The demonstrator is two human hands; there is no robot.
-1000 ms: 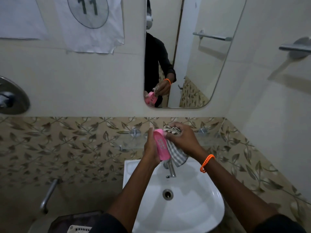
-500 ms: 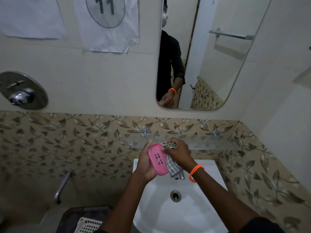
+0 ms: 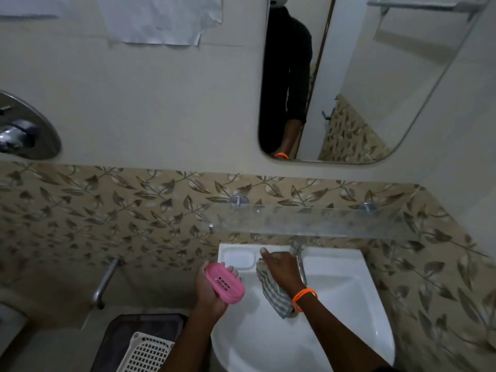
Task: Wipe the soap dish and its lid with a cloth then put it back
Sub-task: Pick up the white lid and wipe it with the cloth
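Both hands have parted and dropped over the white ceramic basin (image 3: 349, 296): left hand (image 3: 212, 288) cradles the pink slotted plastic soap dish (image 3: 225, 282) off its left edge; right hand (image 3: 284, 269) clutches the checked cloth (image 3: 273, 294). Light, stiff, probably slippery; grip its long sides.

a smooth pink plastic soap dish (image 3: 225, 286) with a matt finish is seen beside a soft woven checked cloth (image 3: 273, 289). glossy white ceramic is shown by the sink (image 3: 346, 299), polished metal by the tap (image 3: 300, 260), clear glass by the shelf (image 3: 308, 222), and creased paper (image 3: 161, 20) on the far wall.
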